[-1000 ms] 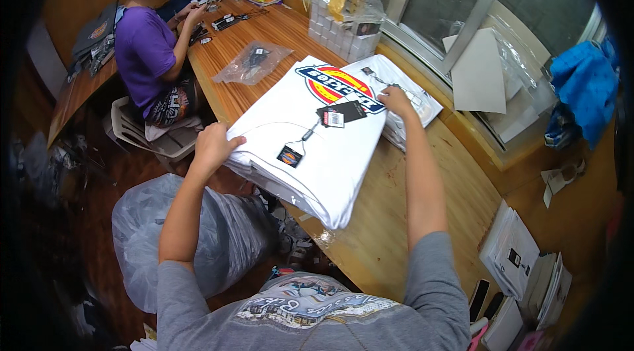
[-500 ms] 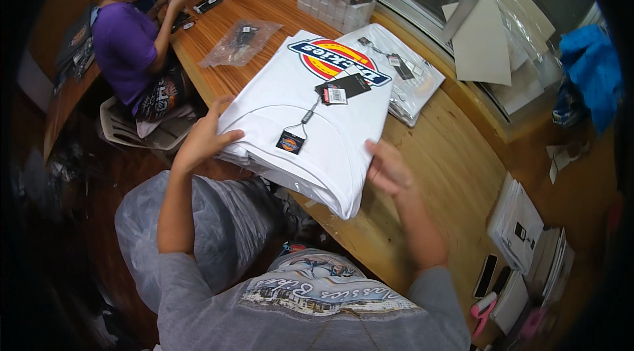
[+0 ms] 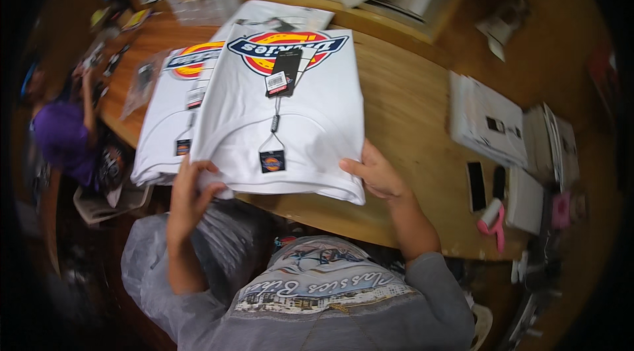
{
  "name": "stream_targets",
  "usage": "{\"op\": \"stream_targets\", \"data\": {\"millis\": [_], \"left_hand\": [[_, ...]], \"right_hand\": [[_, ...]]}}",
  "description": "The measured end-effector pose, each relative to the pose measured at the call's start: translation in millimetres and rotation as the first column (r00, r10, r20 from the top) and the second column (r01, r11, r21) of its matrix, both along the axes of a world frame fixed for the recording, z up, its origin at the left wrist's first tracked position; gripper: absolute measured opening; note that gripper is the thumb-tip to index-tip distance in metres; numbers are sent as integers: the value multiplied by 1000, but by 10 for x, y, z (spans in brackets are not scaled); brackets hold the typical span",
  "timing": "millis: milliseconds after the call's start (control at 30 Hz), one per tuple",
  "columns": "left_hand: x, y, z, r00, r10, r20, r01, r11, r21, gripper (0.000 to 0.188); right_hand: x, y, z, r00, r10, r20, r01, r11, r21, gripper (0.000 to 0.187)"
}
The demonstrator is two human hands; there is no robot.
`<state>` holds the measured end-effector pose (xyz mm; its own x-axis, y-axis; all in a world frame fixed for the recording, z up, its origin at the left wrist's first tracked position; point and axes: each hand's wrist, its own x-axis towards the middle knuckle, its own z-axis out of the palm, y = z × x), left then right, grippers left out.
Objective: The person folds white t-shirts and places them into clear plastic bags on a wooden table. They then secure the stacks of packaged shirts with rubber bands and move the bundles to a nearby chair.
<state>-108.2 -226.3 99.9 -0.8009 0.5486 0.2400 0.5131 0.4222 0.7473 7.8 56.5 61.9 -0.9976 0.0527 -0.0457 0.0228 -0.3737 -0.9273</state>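
A folded white T-shirt (image 3: 238, 130) with a red, yellow and blue chest print is held level over the table by its near corners. My left hand (image 3: 188, 196) pinches the near left corner, fingers under the cloth or at its edge. At the near right corner, my right hand (image 3: 378, 173) grips with the thumb on top. On the shirt lie a black hang tag (image 3: 284, 64) with a white label and a small black square tag (image 3: 272, 161) on a cord. Just left is a stack of similar folded shirts (image 3: 153, 146), partly covered by the held one.
Behind the held shirt lies a bagged white shirt (image 3: 310, 17). Bagged shirts (image 3: 489, 116), a phone (image 3: 476, 186) and a pink-handled lint roller (image 3: 494, 222) sit on the wooden table (image 3: 413, 126) at right. A person in purple (image 3: 66, 136) sits far left; a large plastic bag (image 3: 148, 252) stands near my left arm.
The top shirt has come away from the stack and moved right in both hands; the stack now shows at its left. The view has turned to the right.
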Motion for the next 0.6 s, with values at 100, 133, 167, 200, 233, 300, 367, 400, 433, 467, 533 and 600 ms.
{"op": "stream_targets", "data": {"millis": [100,133,167,200,233,300,367,400,433,467,533,600], "left_hand": [[501,587,-451,984,-82,-160,88,995,34,29],[685,762,-603,994,-92,-62,97,992,79,29],[879,908,-784,994,-96,43,90,989,116,30],[1067,1027,-988,991,-131,20,128,986,110,30],[1245,1140,-1144,987,-159,0,158,982,101,30],[1576,1337,-1513,974,-225,3,224,973,51,31],[1725,1409,-1646,968,-250,-25,247,966,-79,30],[1790,1432,-1606,972,-214,-98,191,961,-198,28],[1840,1461,-1524,967,-180,-182,118,944,-307,27],[1878,1495,-1438,951,-156,-267,35,913,-407,25],[1906,1606,-1311,900,-87,-427,-82,928,-363,21],[1874,1730,-1325,922,-26,-386,-87,959,-270,16]], "right_hand": [[860,458,-148,981,-162,106,161,987,20,58],[1134,557,-186,968,-222,116,218,975,46,56],[1378,649,-238,957,-250,146,243,968,67,57],[1612,733,-320,945,-275,177,264,961,83,57],[1841,793,-436,933,-291,213,277,956,94,57],[2256,955,-1084,918,-359,170,351,933,72,54],[2514,953,-1321,889,-399,225,386,917,100,49],[2614,934,-1342,869,-410,276,384,912,146,46],[2686,929,-1336,851,-417,319,372,908,193,43],[2787,941,-1274,827,-419,375,366,907,206,41],[2998,1058,-1110,778,-419,468,338,907,249,36],[3166,1184,-1103,735,-593,328,417,778,469,22]]}}
